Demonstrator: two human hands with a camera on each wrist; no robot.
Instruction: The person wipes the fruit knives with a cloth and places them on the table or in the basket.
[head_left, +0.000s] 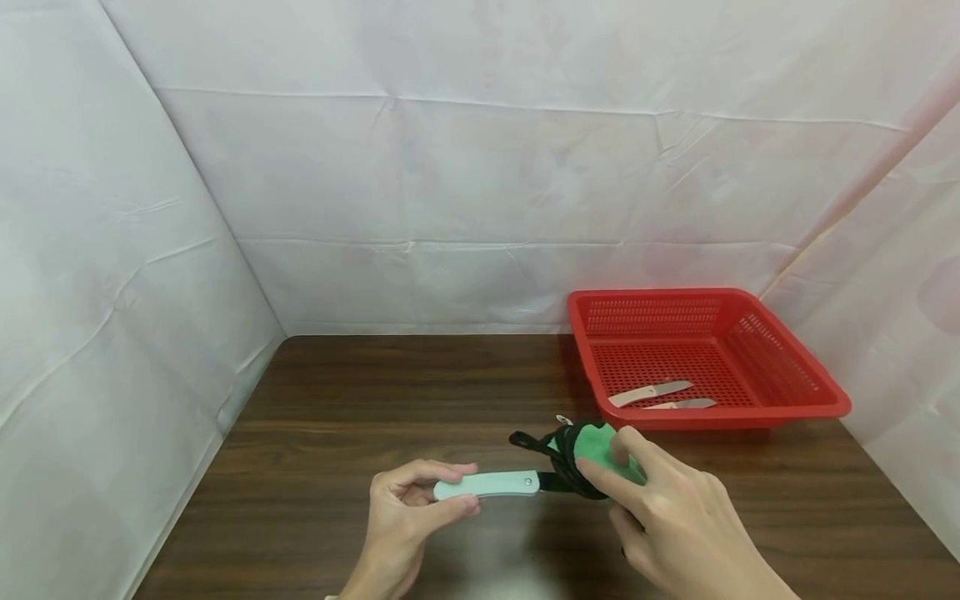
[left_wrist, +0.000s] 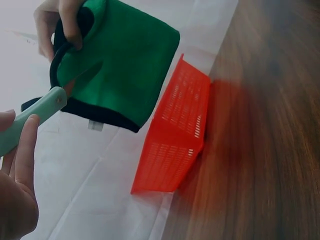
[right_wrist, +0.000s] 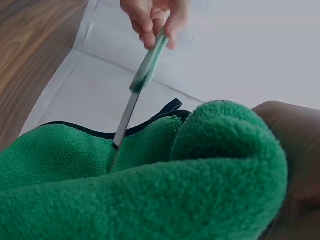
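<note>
My left hand [head_left: 401,512] pinches the pale mint handle of a knife [head_left: 487,484] between thumb and fingers, blade toward the right. Bunched in my right hand [head_left: 678,517] is a green cloth [head_left: 597,446] with black trim and a black loop. The right wrist view shows the cloth's fluffy side [right_wrist: 120,205] and the steel blade [right_wrist: 127,117] reaching down to it, its tip against the folds. From the left wrist, the blade overlaps the flat green face of the cloth [left_wrist: 130,55]. Part of the right hand is hidden behind the cloth.
A red plastic basket [head_left: 750,412] with perforated walls stands at the back right of the brown wooden table [head_left: 360,392]. Two knives with pale handles, one [head_left: 651,392] beside the other [head_left: 686,404], lie inside it. White sheeting [head_left: 480,183] surrounds the table.
</note>
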